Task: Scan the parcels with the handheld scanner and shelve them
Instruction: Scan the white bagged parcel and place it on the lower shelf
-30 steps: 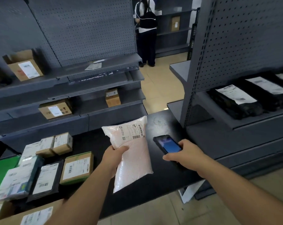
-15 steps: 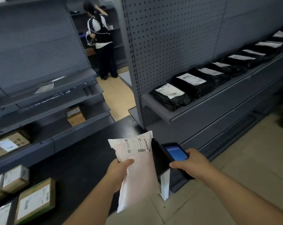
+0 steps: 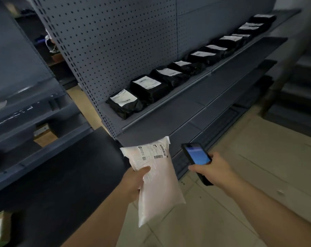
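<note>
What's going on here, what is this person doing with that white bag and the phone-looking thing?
A person is sorting parcels. The left hand grips a white parcel with a printed label near its top. The right hand holds a handheld scanner beside it, its screen lit blue. The parcel is not yet shelved. Ahead, a grey shelf holds a row of black parcels, each with a white label facing up.
</note>
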The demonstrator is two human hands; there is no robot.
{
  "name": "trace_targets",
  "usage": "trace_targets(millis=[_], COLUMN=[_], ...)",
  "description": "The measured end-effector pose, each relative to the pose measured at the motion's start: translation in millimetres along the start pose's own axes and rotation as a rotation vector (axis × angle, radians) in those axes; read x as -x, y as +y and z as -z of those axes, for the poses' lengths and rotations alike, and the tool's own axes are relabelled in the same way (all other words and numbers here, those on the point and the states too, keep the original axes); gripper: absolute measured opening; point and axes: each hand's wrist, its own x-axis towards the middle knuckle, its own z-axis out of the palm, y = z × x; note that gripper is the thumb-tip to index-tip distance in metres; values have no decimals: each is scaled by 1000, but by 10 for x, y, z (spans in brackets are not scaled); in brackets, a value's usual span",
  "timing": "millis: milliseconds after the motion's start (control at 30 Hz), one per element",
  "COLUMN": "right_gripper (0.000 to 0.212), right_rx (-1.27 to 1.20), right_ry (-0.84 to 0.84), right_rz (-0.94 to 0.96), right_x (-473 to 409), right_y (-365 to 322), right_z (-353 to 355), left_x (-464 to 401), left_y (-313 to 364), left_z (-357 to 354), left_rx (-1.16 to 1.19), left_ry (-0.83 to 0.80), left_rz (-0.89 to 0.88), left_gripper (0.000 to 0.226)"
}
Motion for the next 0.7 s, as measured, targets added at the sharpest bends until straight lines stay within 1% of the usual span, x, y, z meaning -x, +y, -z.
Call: trace_targets(millis=[167, 233, 300, 400, 567, 700], right_gripper=[50, 47, 51, 52, 62, 67], right_rx=[-38, -32, -18, -7, 32, 27], right_ry=[18, 22, 28, 36, 33, 13], right_rz=[-54, -62, -55, -48, -24, 5], right_x=[-161, -263, -381, -617, -1100, -1454], right_y=[222, 256, 239, 137, -175, -363], right_z=[282, 338, 379, 431, 507, 506], left_x=[-129, -214, -328, -541, -924, -1231], left_y=[5, 33, 71, 168, 399, 535], left_z=[-408, -523, -614, -684, -719, -725], left_rx=[26, 38, 44, 72, 133, 147], left_ry=[-27, -36, -45, -47, -47, -13], left_rz=[56, 71, 89, 100, 130, 142], left_gripper=[24, 19, 14, 19, 22, 23])
